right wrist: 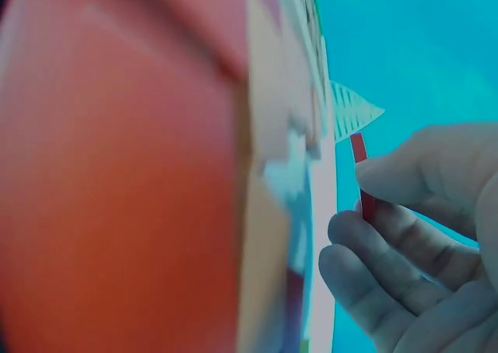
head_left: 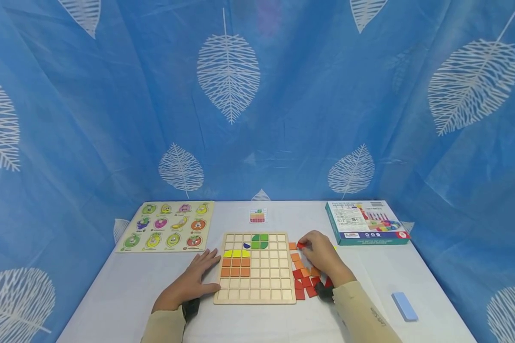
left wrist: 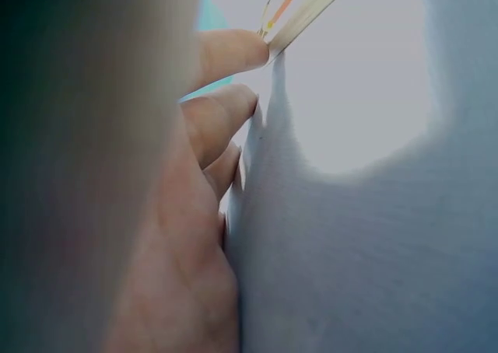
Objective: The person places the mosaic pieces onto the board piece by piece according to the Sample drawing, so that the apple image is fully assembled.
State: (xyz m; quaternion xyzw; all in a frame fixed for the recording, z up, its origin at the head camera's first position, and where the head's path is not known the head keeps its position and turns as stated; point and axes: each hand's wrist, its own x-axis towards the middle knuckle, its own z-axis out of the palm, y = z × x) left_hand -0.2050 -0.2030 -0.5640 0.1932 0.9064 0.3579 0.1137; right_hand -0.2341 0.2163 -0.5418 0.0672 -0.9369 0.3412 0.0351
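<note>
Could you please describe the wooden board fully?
The wooden board is pale and squarish, with thin raised strips dividing it into cells. It lies flat on the white table. Orange tiles, yellow tiles, green tiles and a dark blue tile lie on it; many cells are bare. The left hand touches its left edge; loose tiles lie beside its right.

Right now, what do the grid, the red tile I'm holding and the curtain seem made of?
Grid: probably wood, matte, pale tan. Red tile: smooth, painted wood or plastic; even colour leaves that open. Curtain: likely thin fabric, faintly shiny, with soft creases.
</note>
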